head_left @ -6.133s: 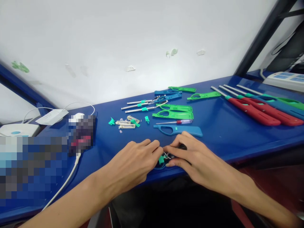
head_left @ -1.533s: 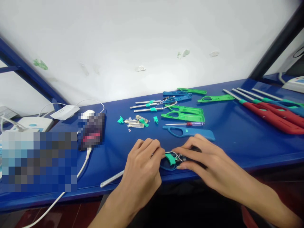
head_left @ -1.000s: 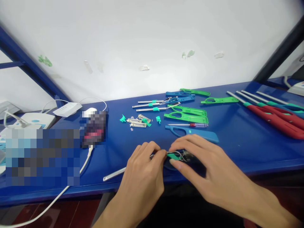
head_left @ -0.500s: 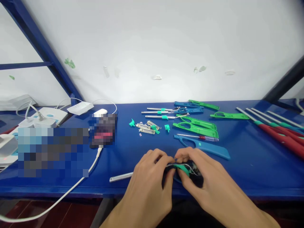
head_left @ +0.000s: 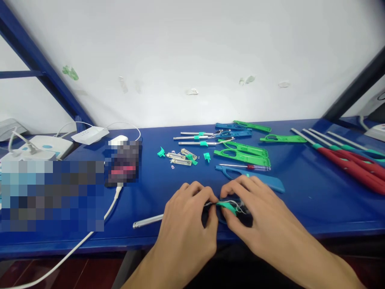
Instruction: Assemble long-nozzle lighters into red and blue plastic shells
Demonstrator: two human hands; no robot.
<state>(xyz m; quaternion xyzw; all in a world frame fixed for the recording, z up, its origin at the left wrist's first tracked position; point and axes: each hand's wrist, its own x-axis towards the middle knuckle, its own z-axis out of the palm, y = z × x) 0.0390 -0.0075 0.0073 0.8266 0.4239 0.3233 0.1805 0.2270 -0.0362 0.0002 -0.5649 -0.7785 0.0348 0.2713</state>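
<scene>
An opened long-nozzle lighter [head_left: 148,220] is held low over the front of the table, its silver tube pointing left. Wrapped round it where the tube meets the body, my left hand [head_left: 186,230] pinches with thumb and forefinger. My right hand [head_left: 264,212] grips the body from the other side, thumb against the green trigger [head_left: 227,206]. A thin white wire [head_left: 237,204] loops beside the trigger. Much of the body is hidden by my fingers. Just beyond my right hand lie a blue handle shell [head_left: 266,181] and a screwdriver [head_left: 255,167].
Green handle shells [head_left: 243,157], metal tubes [head_left: 197,143], clear fuel tanks [head_left: 181,161] and loose green triggers [head_left: 207,157] lie farther back. Red-handled lighters [head_left: 351,160] are at right. A white cable [head_left: 90,235] crosses the left side. The wall [head_left: 180,48] stands behind.
The view has shifted slightly, moving the table items left and up in the picture. Both hands keep their hold on the lighter, with small finger movements at the trigger.
</scene>
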